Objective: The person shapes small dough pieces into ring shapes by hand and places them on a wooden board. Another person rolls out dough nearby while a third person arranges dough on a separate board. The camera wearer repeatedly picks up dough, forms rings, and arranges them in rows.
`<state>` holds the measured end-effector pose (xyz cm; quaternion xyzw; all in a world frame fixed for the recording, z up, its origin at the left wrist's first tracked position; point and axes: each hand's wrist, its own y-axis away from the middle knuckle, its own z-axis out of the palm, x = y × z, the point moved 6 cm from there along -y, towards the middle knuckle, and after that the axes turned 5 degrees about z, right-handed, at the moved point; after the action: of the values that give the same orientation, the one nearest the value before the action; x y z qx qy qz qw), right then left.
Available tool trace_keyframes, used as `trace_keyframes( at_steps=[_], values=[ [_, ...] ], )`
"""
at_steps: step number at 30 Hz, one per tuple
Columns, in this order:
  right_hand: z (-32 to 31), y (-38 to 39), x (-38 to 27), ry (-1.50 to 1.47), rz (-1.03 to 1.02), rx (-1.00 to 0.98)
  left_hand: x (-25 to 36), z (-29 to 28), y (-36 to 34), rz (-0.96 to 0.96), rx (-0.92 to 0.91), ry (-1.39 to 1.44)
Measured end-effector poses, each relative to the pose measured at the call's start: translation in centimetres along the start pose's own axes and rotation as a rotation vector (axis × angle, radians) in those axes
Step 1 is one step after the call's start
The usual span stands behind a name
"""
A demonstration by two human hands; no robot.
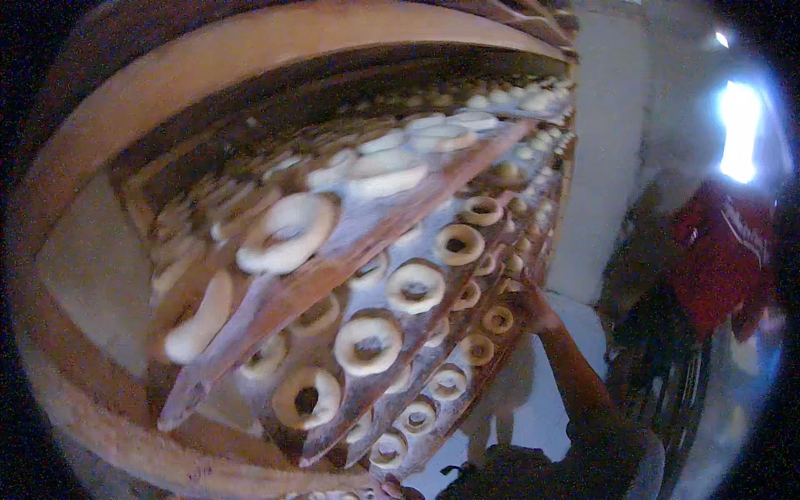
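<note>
Several long wooden boards lie one above another in a rack, each carrying rows of pale dough rings [367, 344]. A low wooden board [454, 429] with rings on it runs between my hands. My right arm reaches up from the lower right. At the board's far end my right hand [537, 307] is closed on its edge, the fingers blurred. Only a small part of my left hand [390, 487] shows at the lower edge, its fingers curled at the board's near end. The largest board [333, 271] slants across the middle, its rings smeared by motion.
A curved-looking wooden frame [42, 333] surrounds the boards on the left. Beyond the rack stands a pale wall [608, 150]. At the right is a person in a red top [725, 258], near dark slatted objects [667, 383]. A bright window [739, 129] lies behind. Pale floor [575, 333] shows below.
</note>
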<state>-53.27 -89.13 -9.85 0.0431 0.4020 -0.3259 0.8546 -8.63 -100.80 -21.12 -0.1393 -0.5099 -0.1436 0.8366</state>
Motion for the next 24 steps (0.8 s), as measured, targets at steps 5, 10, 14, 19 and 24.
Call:
trace_keyframes(
  at_steps=[5,10,14,19,24],
  values=[
    [-7.9,14.9,-4.2,-0.115,-0.348,0.42,-2.7,5.3,14.3,-0.012,-0.135,-0.18],
    [-25.2,39.4,-14.6,1.072,-0.187,1.31,-9.1,15.8,38.0,0.01,-0.357,-0.341],
    [-23.4,66.9,-26.2,0.956,-0.569,0.917,-14.9,22.9,61.7,0.058,-0.467,-0.486],
    [-28.8,123.9,-43.3,0.895,-1.019,0.941,-29.1,31.2,98.0,0.035,-0.594,-0.615],
    [-41.9,175.9,-60.2,1.374,-1.291,1.495,-47.8,49.8,138.6,0.04,-0.878,-0.604]
  ],
)
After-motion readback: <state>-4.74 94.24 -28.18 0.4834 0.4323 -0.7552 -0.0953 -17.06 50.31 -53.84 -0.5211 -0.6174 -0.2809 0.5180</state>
